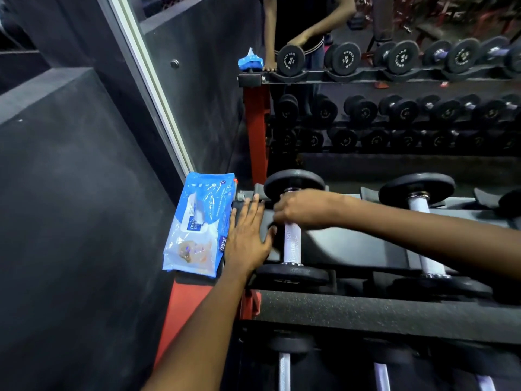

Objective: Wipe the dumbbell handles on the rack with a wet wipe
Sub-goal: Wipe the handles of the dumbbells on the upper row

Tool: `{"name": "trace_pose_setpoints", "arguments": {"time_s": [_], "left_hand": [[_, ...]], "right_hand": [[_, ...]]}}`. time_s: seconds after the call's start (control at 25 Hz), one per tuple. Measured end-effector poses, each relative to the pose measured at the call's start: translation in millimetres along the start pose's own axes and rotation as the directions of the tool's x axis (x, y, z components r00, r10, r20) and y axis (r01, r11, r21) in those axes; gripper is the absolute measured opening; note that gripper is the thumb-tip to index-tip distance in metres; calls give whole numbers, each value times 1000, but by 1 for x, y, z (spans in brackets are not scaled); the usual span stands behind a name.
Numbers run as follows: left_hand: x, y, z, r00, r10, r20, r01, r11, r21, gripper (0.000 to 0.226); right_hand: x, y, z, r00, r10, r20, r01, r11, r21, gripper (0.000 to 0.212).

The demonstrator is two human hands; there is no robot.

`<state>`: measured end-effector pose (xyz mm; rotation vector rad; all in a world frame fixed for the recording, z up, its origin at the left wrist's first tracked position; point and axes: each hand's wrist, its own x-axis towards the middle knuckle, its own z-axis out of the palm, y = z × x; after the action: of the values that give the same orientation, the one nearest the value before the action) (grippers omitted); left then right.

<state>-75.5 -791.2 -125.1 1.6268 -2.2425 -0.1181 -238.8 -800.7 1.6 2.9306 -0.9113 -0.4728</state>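
My right hand (303,208) is curled round the far end of the silver handle (292,244) of the leftmost dumbbell on the rack's top tier. No wipe shows under its fingers. My left hand (246,232) lies flat with straight fingers on the black end of the rack (324,309), just left of that dumbbell. A blue pack of wet wipes (198,224) lies beside my left hand on the rack's left end. A second dumbbell (423,230) sits further right with its handle bare.
A mirror (366,108) behind the rack reflects the dumbbells, the wipes pack and a person. A dark wall (70,193) stands close on the left. Lower tiers hold more dumbbells (284,368). The rack's red frame (180,300) shows below the pack.
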Motion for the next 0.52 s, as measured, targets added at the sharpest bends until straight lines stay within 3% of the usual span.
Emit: {"name": "trace_pose_setpoints", "arguments": {"time_s": [0.08,0.2,0.36,0.48,0.52], "left_hand": [[0,0,0,1000,2,0,-2,1000,3,82],[1,-2,0,999,22,25,-21,1000,-4,84],[0,0,0,1000,16,-19,-16,1000,7,79],[0,0,-3,999,26,41,-27,999,21,86],[0,-1,-3,999,26,41,-27,999,25,87]], "right_hand": [[11,-3,4,998,61,-4,-61,991,-122,30],[14,-34,4,946,-96,308,110,993,-29,30],[25,-17,-16,962,213,173,-185,968,-167,32],[27,-38,3,928,32,372,-49,998,37,30],[23,-38,6,926,-11,378,-39,992,123,30]]}}
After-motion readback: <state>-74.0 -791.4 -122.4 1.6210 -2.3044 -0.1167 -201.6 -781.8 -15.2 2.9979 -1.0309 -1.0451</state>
